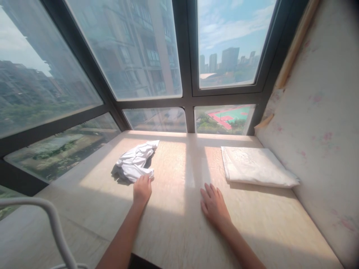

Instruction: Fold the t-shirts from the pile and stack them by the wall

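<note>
- Left hand [142, 189]: fingers closed on the near right corner of a crumpled white cloth [136, 160]; grip narrow, cloth edge pinched.
- Cloth lies on the pale ledge [171, 224], mostly beyond the hand and to its left, bunched in folds; dark grey patches at its left and right edges, fabric or shadow, cannot tell which.
- Right hand [214, 203]: palm down over the ledge, fingers slightly spread, nothing held; well apart from the cloth.
- Folded white fabric [255, 166] flat at far right, beside the floral wall [322, 123], beyond the right hand.
- Dark window frame [187, 74] behind the ledge.
- Grey curved tube [53, 218] at near left, apart from both hands.
- Nothing between left hand and cloth.
</note>
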Demonstrator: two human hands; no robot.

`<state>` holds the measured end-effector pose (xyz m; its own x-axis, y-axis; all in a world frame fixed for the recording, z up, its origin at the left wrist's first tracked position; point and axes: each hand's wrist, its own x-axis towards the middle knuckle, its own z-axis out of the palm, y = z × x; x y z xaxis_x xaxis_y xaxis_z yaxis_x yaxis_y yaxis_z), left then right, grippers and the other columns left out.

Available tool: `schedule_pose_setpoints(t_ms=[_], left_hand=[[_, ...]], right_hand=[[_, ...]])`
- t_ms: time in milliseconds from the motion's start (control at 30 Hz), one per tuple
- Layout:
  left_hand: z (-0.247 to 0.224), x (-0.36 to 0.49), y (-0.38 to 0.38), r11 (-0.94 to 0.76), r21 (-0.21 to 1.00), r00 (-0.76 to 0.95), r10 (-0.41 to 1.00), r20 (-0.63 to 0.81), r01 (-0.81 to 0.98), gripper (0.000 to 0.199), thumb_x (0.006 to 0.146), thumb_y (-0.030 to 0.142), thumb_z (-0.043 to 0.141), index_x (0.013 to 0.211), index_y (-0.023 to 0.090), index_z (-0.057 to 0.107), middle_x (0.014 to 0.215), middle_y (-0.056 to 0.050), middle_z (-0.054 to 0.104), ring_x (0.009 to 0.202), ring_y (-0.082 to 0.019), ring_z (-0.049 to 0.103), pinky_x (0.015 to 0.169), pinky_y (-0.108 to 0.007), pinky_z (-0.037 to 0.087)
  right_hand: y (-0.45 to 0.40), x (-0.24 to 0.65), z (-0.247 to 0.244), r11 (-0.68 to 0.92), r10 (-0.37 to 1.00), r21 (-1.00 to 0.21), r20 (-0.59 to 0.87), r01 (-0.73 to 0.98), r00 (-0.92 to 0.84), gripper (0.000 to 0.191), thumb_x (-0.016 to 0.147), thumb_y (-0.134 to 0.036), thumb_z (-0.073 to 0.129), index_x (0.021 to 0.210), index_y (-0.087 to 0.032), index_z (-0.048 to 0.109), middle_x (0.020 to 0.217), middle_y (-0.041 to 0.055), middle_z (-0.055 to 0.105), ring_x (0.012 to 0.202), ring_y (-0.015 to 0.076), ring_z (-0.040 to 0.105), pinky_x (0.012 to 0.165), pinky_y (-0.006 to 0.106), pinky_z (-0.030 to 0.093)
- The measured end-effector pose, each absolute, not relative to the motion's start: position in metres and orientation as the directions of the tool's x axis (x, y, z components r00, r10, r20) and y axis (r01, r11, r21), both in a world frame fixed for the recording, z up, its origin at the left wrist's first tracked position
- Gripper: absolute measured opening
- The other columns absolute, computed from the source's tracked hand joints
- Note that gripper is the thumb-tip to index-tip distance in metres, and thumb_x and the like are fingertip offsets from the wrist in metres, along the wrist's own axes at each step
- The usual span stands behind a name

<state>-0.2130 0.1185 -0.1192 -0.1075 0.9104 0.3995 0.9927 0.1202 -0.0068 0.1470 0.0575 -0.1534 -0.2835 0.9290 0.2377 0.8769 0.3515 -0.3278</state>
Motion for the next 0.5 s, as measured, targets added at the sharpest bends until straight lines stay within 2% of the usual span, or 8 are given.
schedule_pose_setpoints(t_ms=[133, 267, 500], left_hand=[[-0.117, -0.190, 0.095, -0.025, 0.025, 0.014, 0.929, 0.370, 0.999, 0.033, 0.099, 0.031, 0.035, 0.094, 0.016, 0.064, 0.086, -0.011, 0.063, 0.084, -0.026, 0.057, 0.079, -0.037, 0.042], [-0.118, -0.155, 0.072, -0.151, 0.113, 0.106, 0.938, 0.331, 0.982, 0.032, 0.099, 0.031, 0.037, 0.083, 0.019, 0.061, 0.080, -0.008, 0.060, 0.080, -0.025, 0.055, 0.075, -0.035, 0.040], [-0.117, -0.087, 0.054, -0.317, 0.419, 0.200, 0.933, 0.301, 0.851, 0.024, 0.096, 0.030, 0.044, 0.078, 0.021, 0.057, 0.076, -0.002, 0.059, 0.073, -0.018, 0.055, 0.069, -0.029, 0.042]], right_hand=[[0.058, 0.148, -0.154, 0.354, 0.926, -0.340, 0.257, 0.871, -0.277, 0.045, 0.094, -0.027, 0.048, 0.136, -0.019, 0.062, 0.151, 0.0121, 0.050, 0.141, 0.0353, 0.041, 0.116, 0.054, 0.030], [0.059, 0.148, -0.155, 0.355, 0.925, -0.333, 0.257, 0.873, -0.278, 0.045, 0.094, -0.028, 0.048, 0.136, -0.019, 0.062, 0.151, 0.0119, 0.051, 0.140, 0.0345, 0.041, 0.117, 0.054, 0.031], [0.057, 0.150, -0.159, 0.380, 0.908, -0.312, 0.306, 0.871, -0.287, 0.045, 0.093, -0.027, 0.048, 0.135, -0.016, 0.060, 0.147, 0.0134, 0.054, 0.138, 0.0346, 0.044, 0.116, 0.054, 0.034]])
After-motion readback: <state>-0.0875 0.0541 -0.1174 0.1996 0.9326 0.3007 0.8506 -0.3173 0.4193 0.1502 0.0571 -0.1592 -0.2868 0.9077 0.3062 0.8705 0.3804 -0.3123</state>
